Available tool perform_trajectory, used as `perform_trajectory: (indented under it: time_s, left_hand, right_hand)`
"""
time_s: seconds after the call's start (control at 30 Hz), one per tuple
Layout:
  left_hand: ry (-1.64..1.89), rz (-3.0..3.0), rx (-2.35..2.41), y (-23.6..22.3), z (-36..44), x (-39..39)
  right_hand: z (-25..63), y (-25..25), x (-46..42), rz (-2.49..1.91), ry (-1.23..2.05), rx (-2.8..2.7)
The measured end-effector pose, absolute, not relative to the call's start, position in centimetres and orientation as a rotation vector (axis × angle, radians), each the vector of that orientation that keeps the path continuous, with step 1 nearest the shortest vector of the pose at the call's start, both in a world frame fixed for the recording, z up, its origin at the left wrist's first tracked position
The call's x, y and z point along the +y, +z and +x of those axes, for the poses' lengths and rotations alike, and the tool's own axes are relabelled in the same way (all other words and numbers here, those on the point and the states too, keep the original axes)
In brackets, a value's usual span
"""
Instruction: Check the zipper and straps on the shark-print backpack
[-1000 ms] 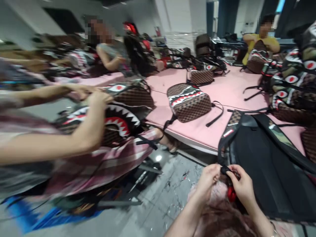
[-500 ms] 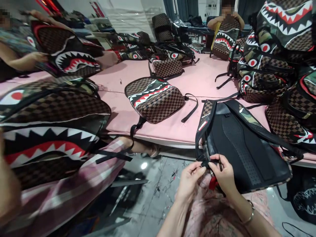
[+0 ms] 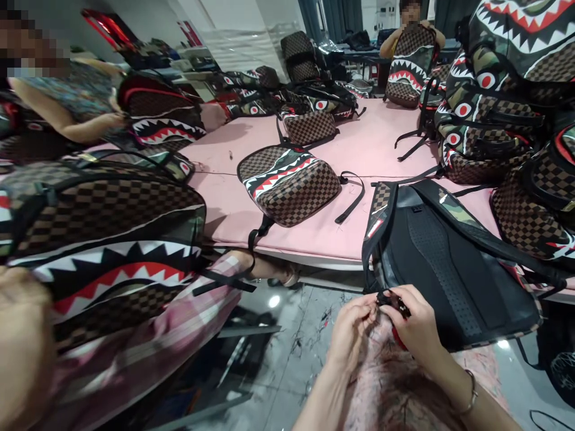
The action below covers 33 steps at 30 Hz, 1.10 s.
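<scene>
A black backpack [image 3: 449, 263] lies back side up on the near edge of the pink table [image 3: 377, 149], its lower end hanging toward my lap. My left hand [image 3: 353, 326] and my right hand [image 3: 415, 326] meet at the bag's bottom corner. Both hands pinch a small black strap end [image 3: 390, 299] between their fingertips. A red object shows under my right hand, mostly hidden. I wear a bracelet [image 3: 469, 392] on my right wrist.
A checkered shark-mouth backpack [image 3: 290, 182] lies mid-table. More such backpacks pile at the right [image 3: 503, 114] and far side. A person at the left holds a shark-mouth backpack [image 3: 103, 239] on their lap. Other people sit at far left and far end. Grey floor [image 3: 291, 341] lies below.
The view has swung and steadied; my hands stay pinched at the bag's bottom corner, shifting slightly. The person at left lowered the shark backpack onto their lap.
</scene>
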<state>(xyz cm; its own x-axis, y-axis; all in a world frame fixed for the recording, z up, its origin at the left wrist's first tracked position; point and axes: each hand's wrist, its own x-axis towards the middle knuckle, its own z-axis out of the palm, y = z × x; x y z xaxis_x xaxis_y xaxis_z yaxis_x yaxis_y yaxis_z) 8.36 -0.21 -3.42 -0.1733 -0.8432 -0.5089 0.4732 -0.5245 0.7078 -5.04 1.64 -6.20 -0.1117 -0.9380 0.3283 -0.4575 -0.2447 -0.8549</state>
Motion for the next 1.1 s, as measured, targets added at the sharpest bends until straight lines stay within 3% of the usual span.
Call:
perform_trajectory:
  time_s: [0.3, 0.43, 0.6, 0.93, 1.1]
  left_hand:
    - [-1.806, 1.192, -0.519, -3.4, 8.3, -0.1]
    - [-1.861, 1.144, -0.406, -3.7, 8.4, -0.3]
    - [-1.826, 1.159, -0.459, -3.6, 8.1, -0.1]
    - [-1.859, 1.177, -0.516, -3.4, 7.9, -0.4]
    - [-1.866, 1.206, -0.436, -3.3, 7.8, -0.4]
  right_hand:
    - [-5.7, -6.7, -1.4, -1.723, -1.216, 1.552]
    - [-5.5, -6.4, -0.5, -1.612, -1.309, 1.515]
    - [-5.1, -6.2, 0.3, -1.774, -1.296, 1.493]
    - [-5.6, -6.6, -0.1, -1.455, -1.191, 1.576]
    - [-6.6, -6.5, 2.0, -1.651, -1.230, 1.773]
